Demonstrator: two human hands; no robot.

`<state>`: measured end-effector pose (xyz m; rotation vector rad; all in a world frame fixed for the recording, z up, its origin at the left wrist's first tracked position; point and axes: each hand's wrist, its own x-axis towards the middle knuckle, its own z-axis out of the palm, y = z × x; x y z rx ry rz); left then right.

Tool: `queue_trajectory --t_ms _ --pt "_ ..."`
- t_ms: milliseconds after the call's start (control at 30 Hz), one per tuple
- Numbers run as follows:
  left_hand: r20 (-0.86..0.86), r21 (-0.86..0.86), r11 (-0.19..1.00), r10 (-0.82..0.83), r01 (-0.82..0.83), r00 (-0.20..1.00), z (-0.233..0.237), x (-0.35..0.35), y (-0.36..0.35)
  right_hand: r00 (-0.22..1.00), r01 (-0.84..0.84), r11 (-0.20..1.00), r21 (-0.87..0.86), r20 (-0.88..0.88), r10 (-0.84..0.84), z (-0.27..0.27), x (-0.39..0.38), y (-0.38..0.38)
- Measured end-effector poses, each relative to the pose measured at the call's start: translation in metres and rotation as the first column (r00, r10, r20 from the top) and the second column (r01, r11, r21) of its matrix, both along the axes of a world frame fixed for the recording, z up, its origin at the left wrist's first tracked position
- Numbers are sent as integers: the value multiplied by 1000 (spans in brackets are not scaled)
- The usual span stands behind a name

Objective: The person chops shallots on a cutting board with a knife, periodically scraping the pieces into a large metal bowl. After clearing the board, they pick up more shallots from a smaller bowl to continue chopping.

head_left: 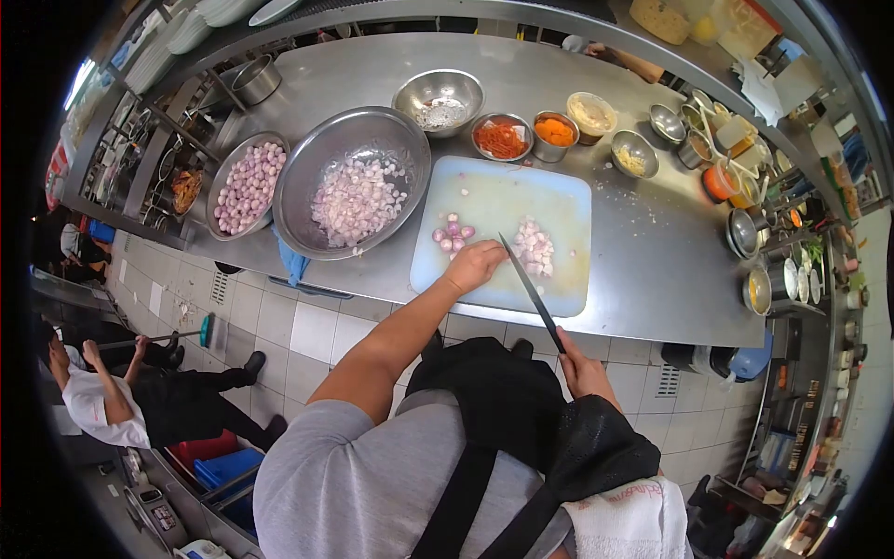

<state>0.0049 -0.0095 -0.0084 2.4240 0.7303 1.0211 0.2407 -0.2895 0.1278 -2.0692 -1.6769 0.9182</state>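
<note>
My right hand [583, 369] is closed round the handle of a kitchen knife [533, 291]. The dark blade slants up and left across the cutting board [570, 200], its tip close to my left hand. Curled fingers on my left hand [477, 265] press low over the board; whatever lies under them is hidden. Just left of these fingers sit several whole peeled shallots [453, 232]. Beyond the blade, on the right, lies a pile of cut shallots [534, 248]. A big steel bowl [296, 154] holding many cut shallots stands left of the board.
An oval bowl of whole shallots [250, 186] stands far left. Behind the board are a steel bowl [438, 84], shredded orange-red food [501, 138], orange pieces [555, 131] and a lidded tub [592, 114]. Small bowls crowd the right. A person [112, 401] holds a broom at left.
</note>
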Motion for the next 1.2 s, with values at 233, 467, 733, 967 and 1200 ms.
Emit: queue_trajectory --t_ms 233,467,733,967,1200 --pt "15 3 1000 12 -12 1000 1 1 -2 1000 7 998 -65 8 -6 -4 1 -4" --pt "-1 4 1000 5 -5 1000 2 0 -4 999 -24 999 -29 21 25 -39 0 11" --pt "-86 -46 999 -10 6 996 13 -1 2 990 52 998 45 -130 -46 -16 1 26" --pt "-434 72 939 333 -336 837 70 -25 36 947 60 997 -54 -311 -74 -26 3 3" --pt "-176 -329 938 53 -109 983 73 -11 29 947 81 997 -1 -310 -77 -66 11 15"
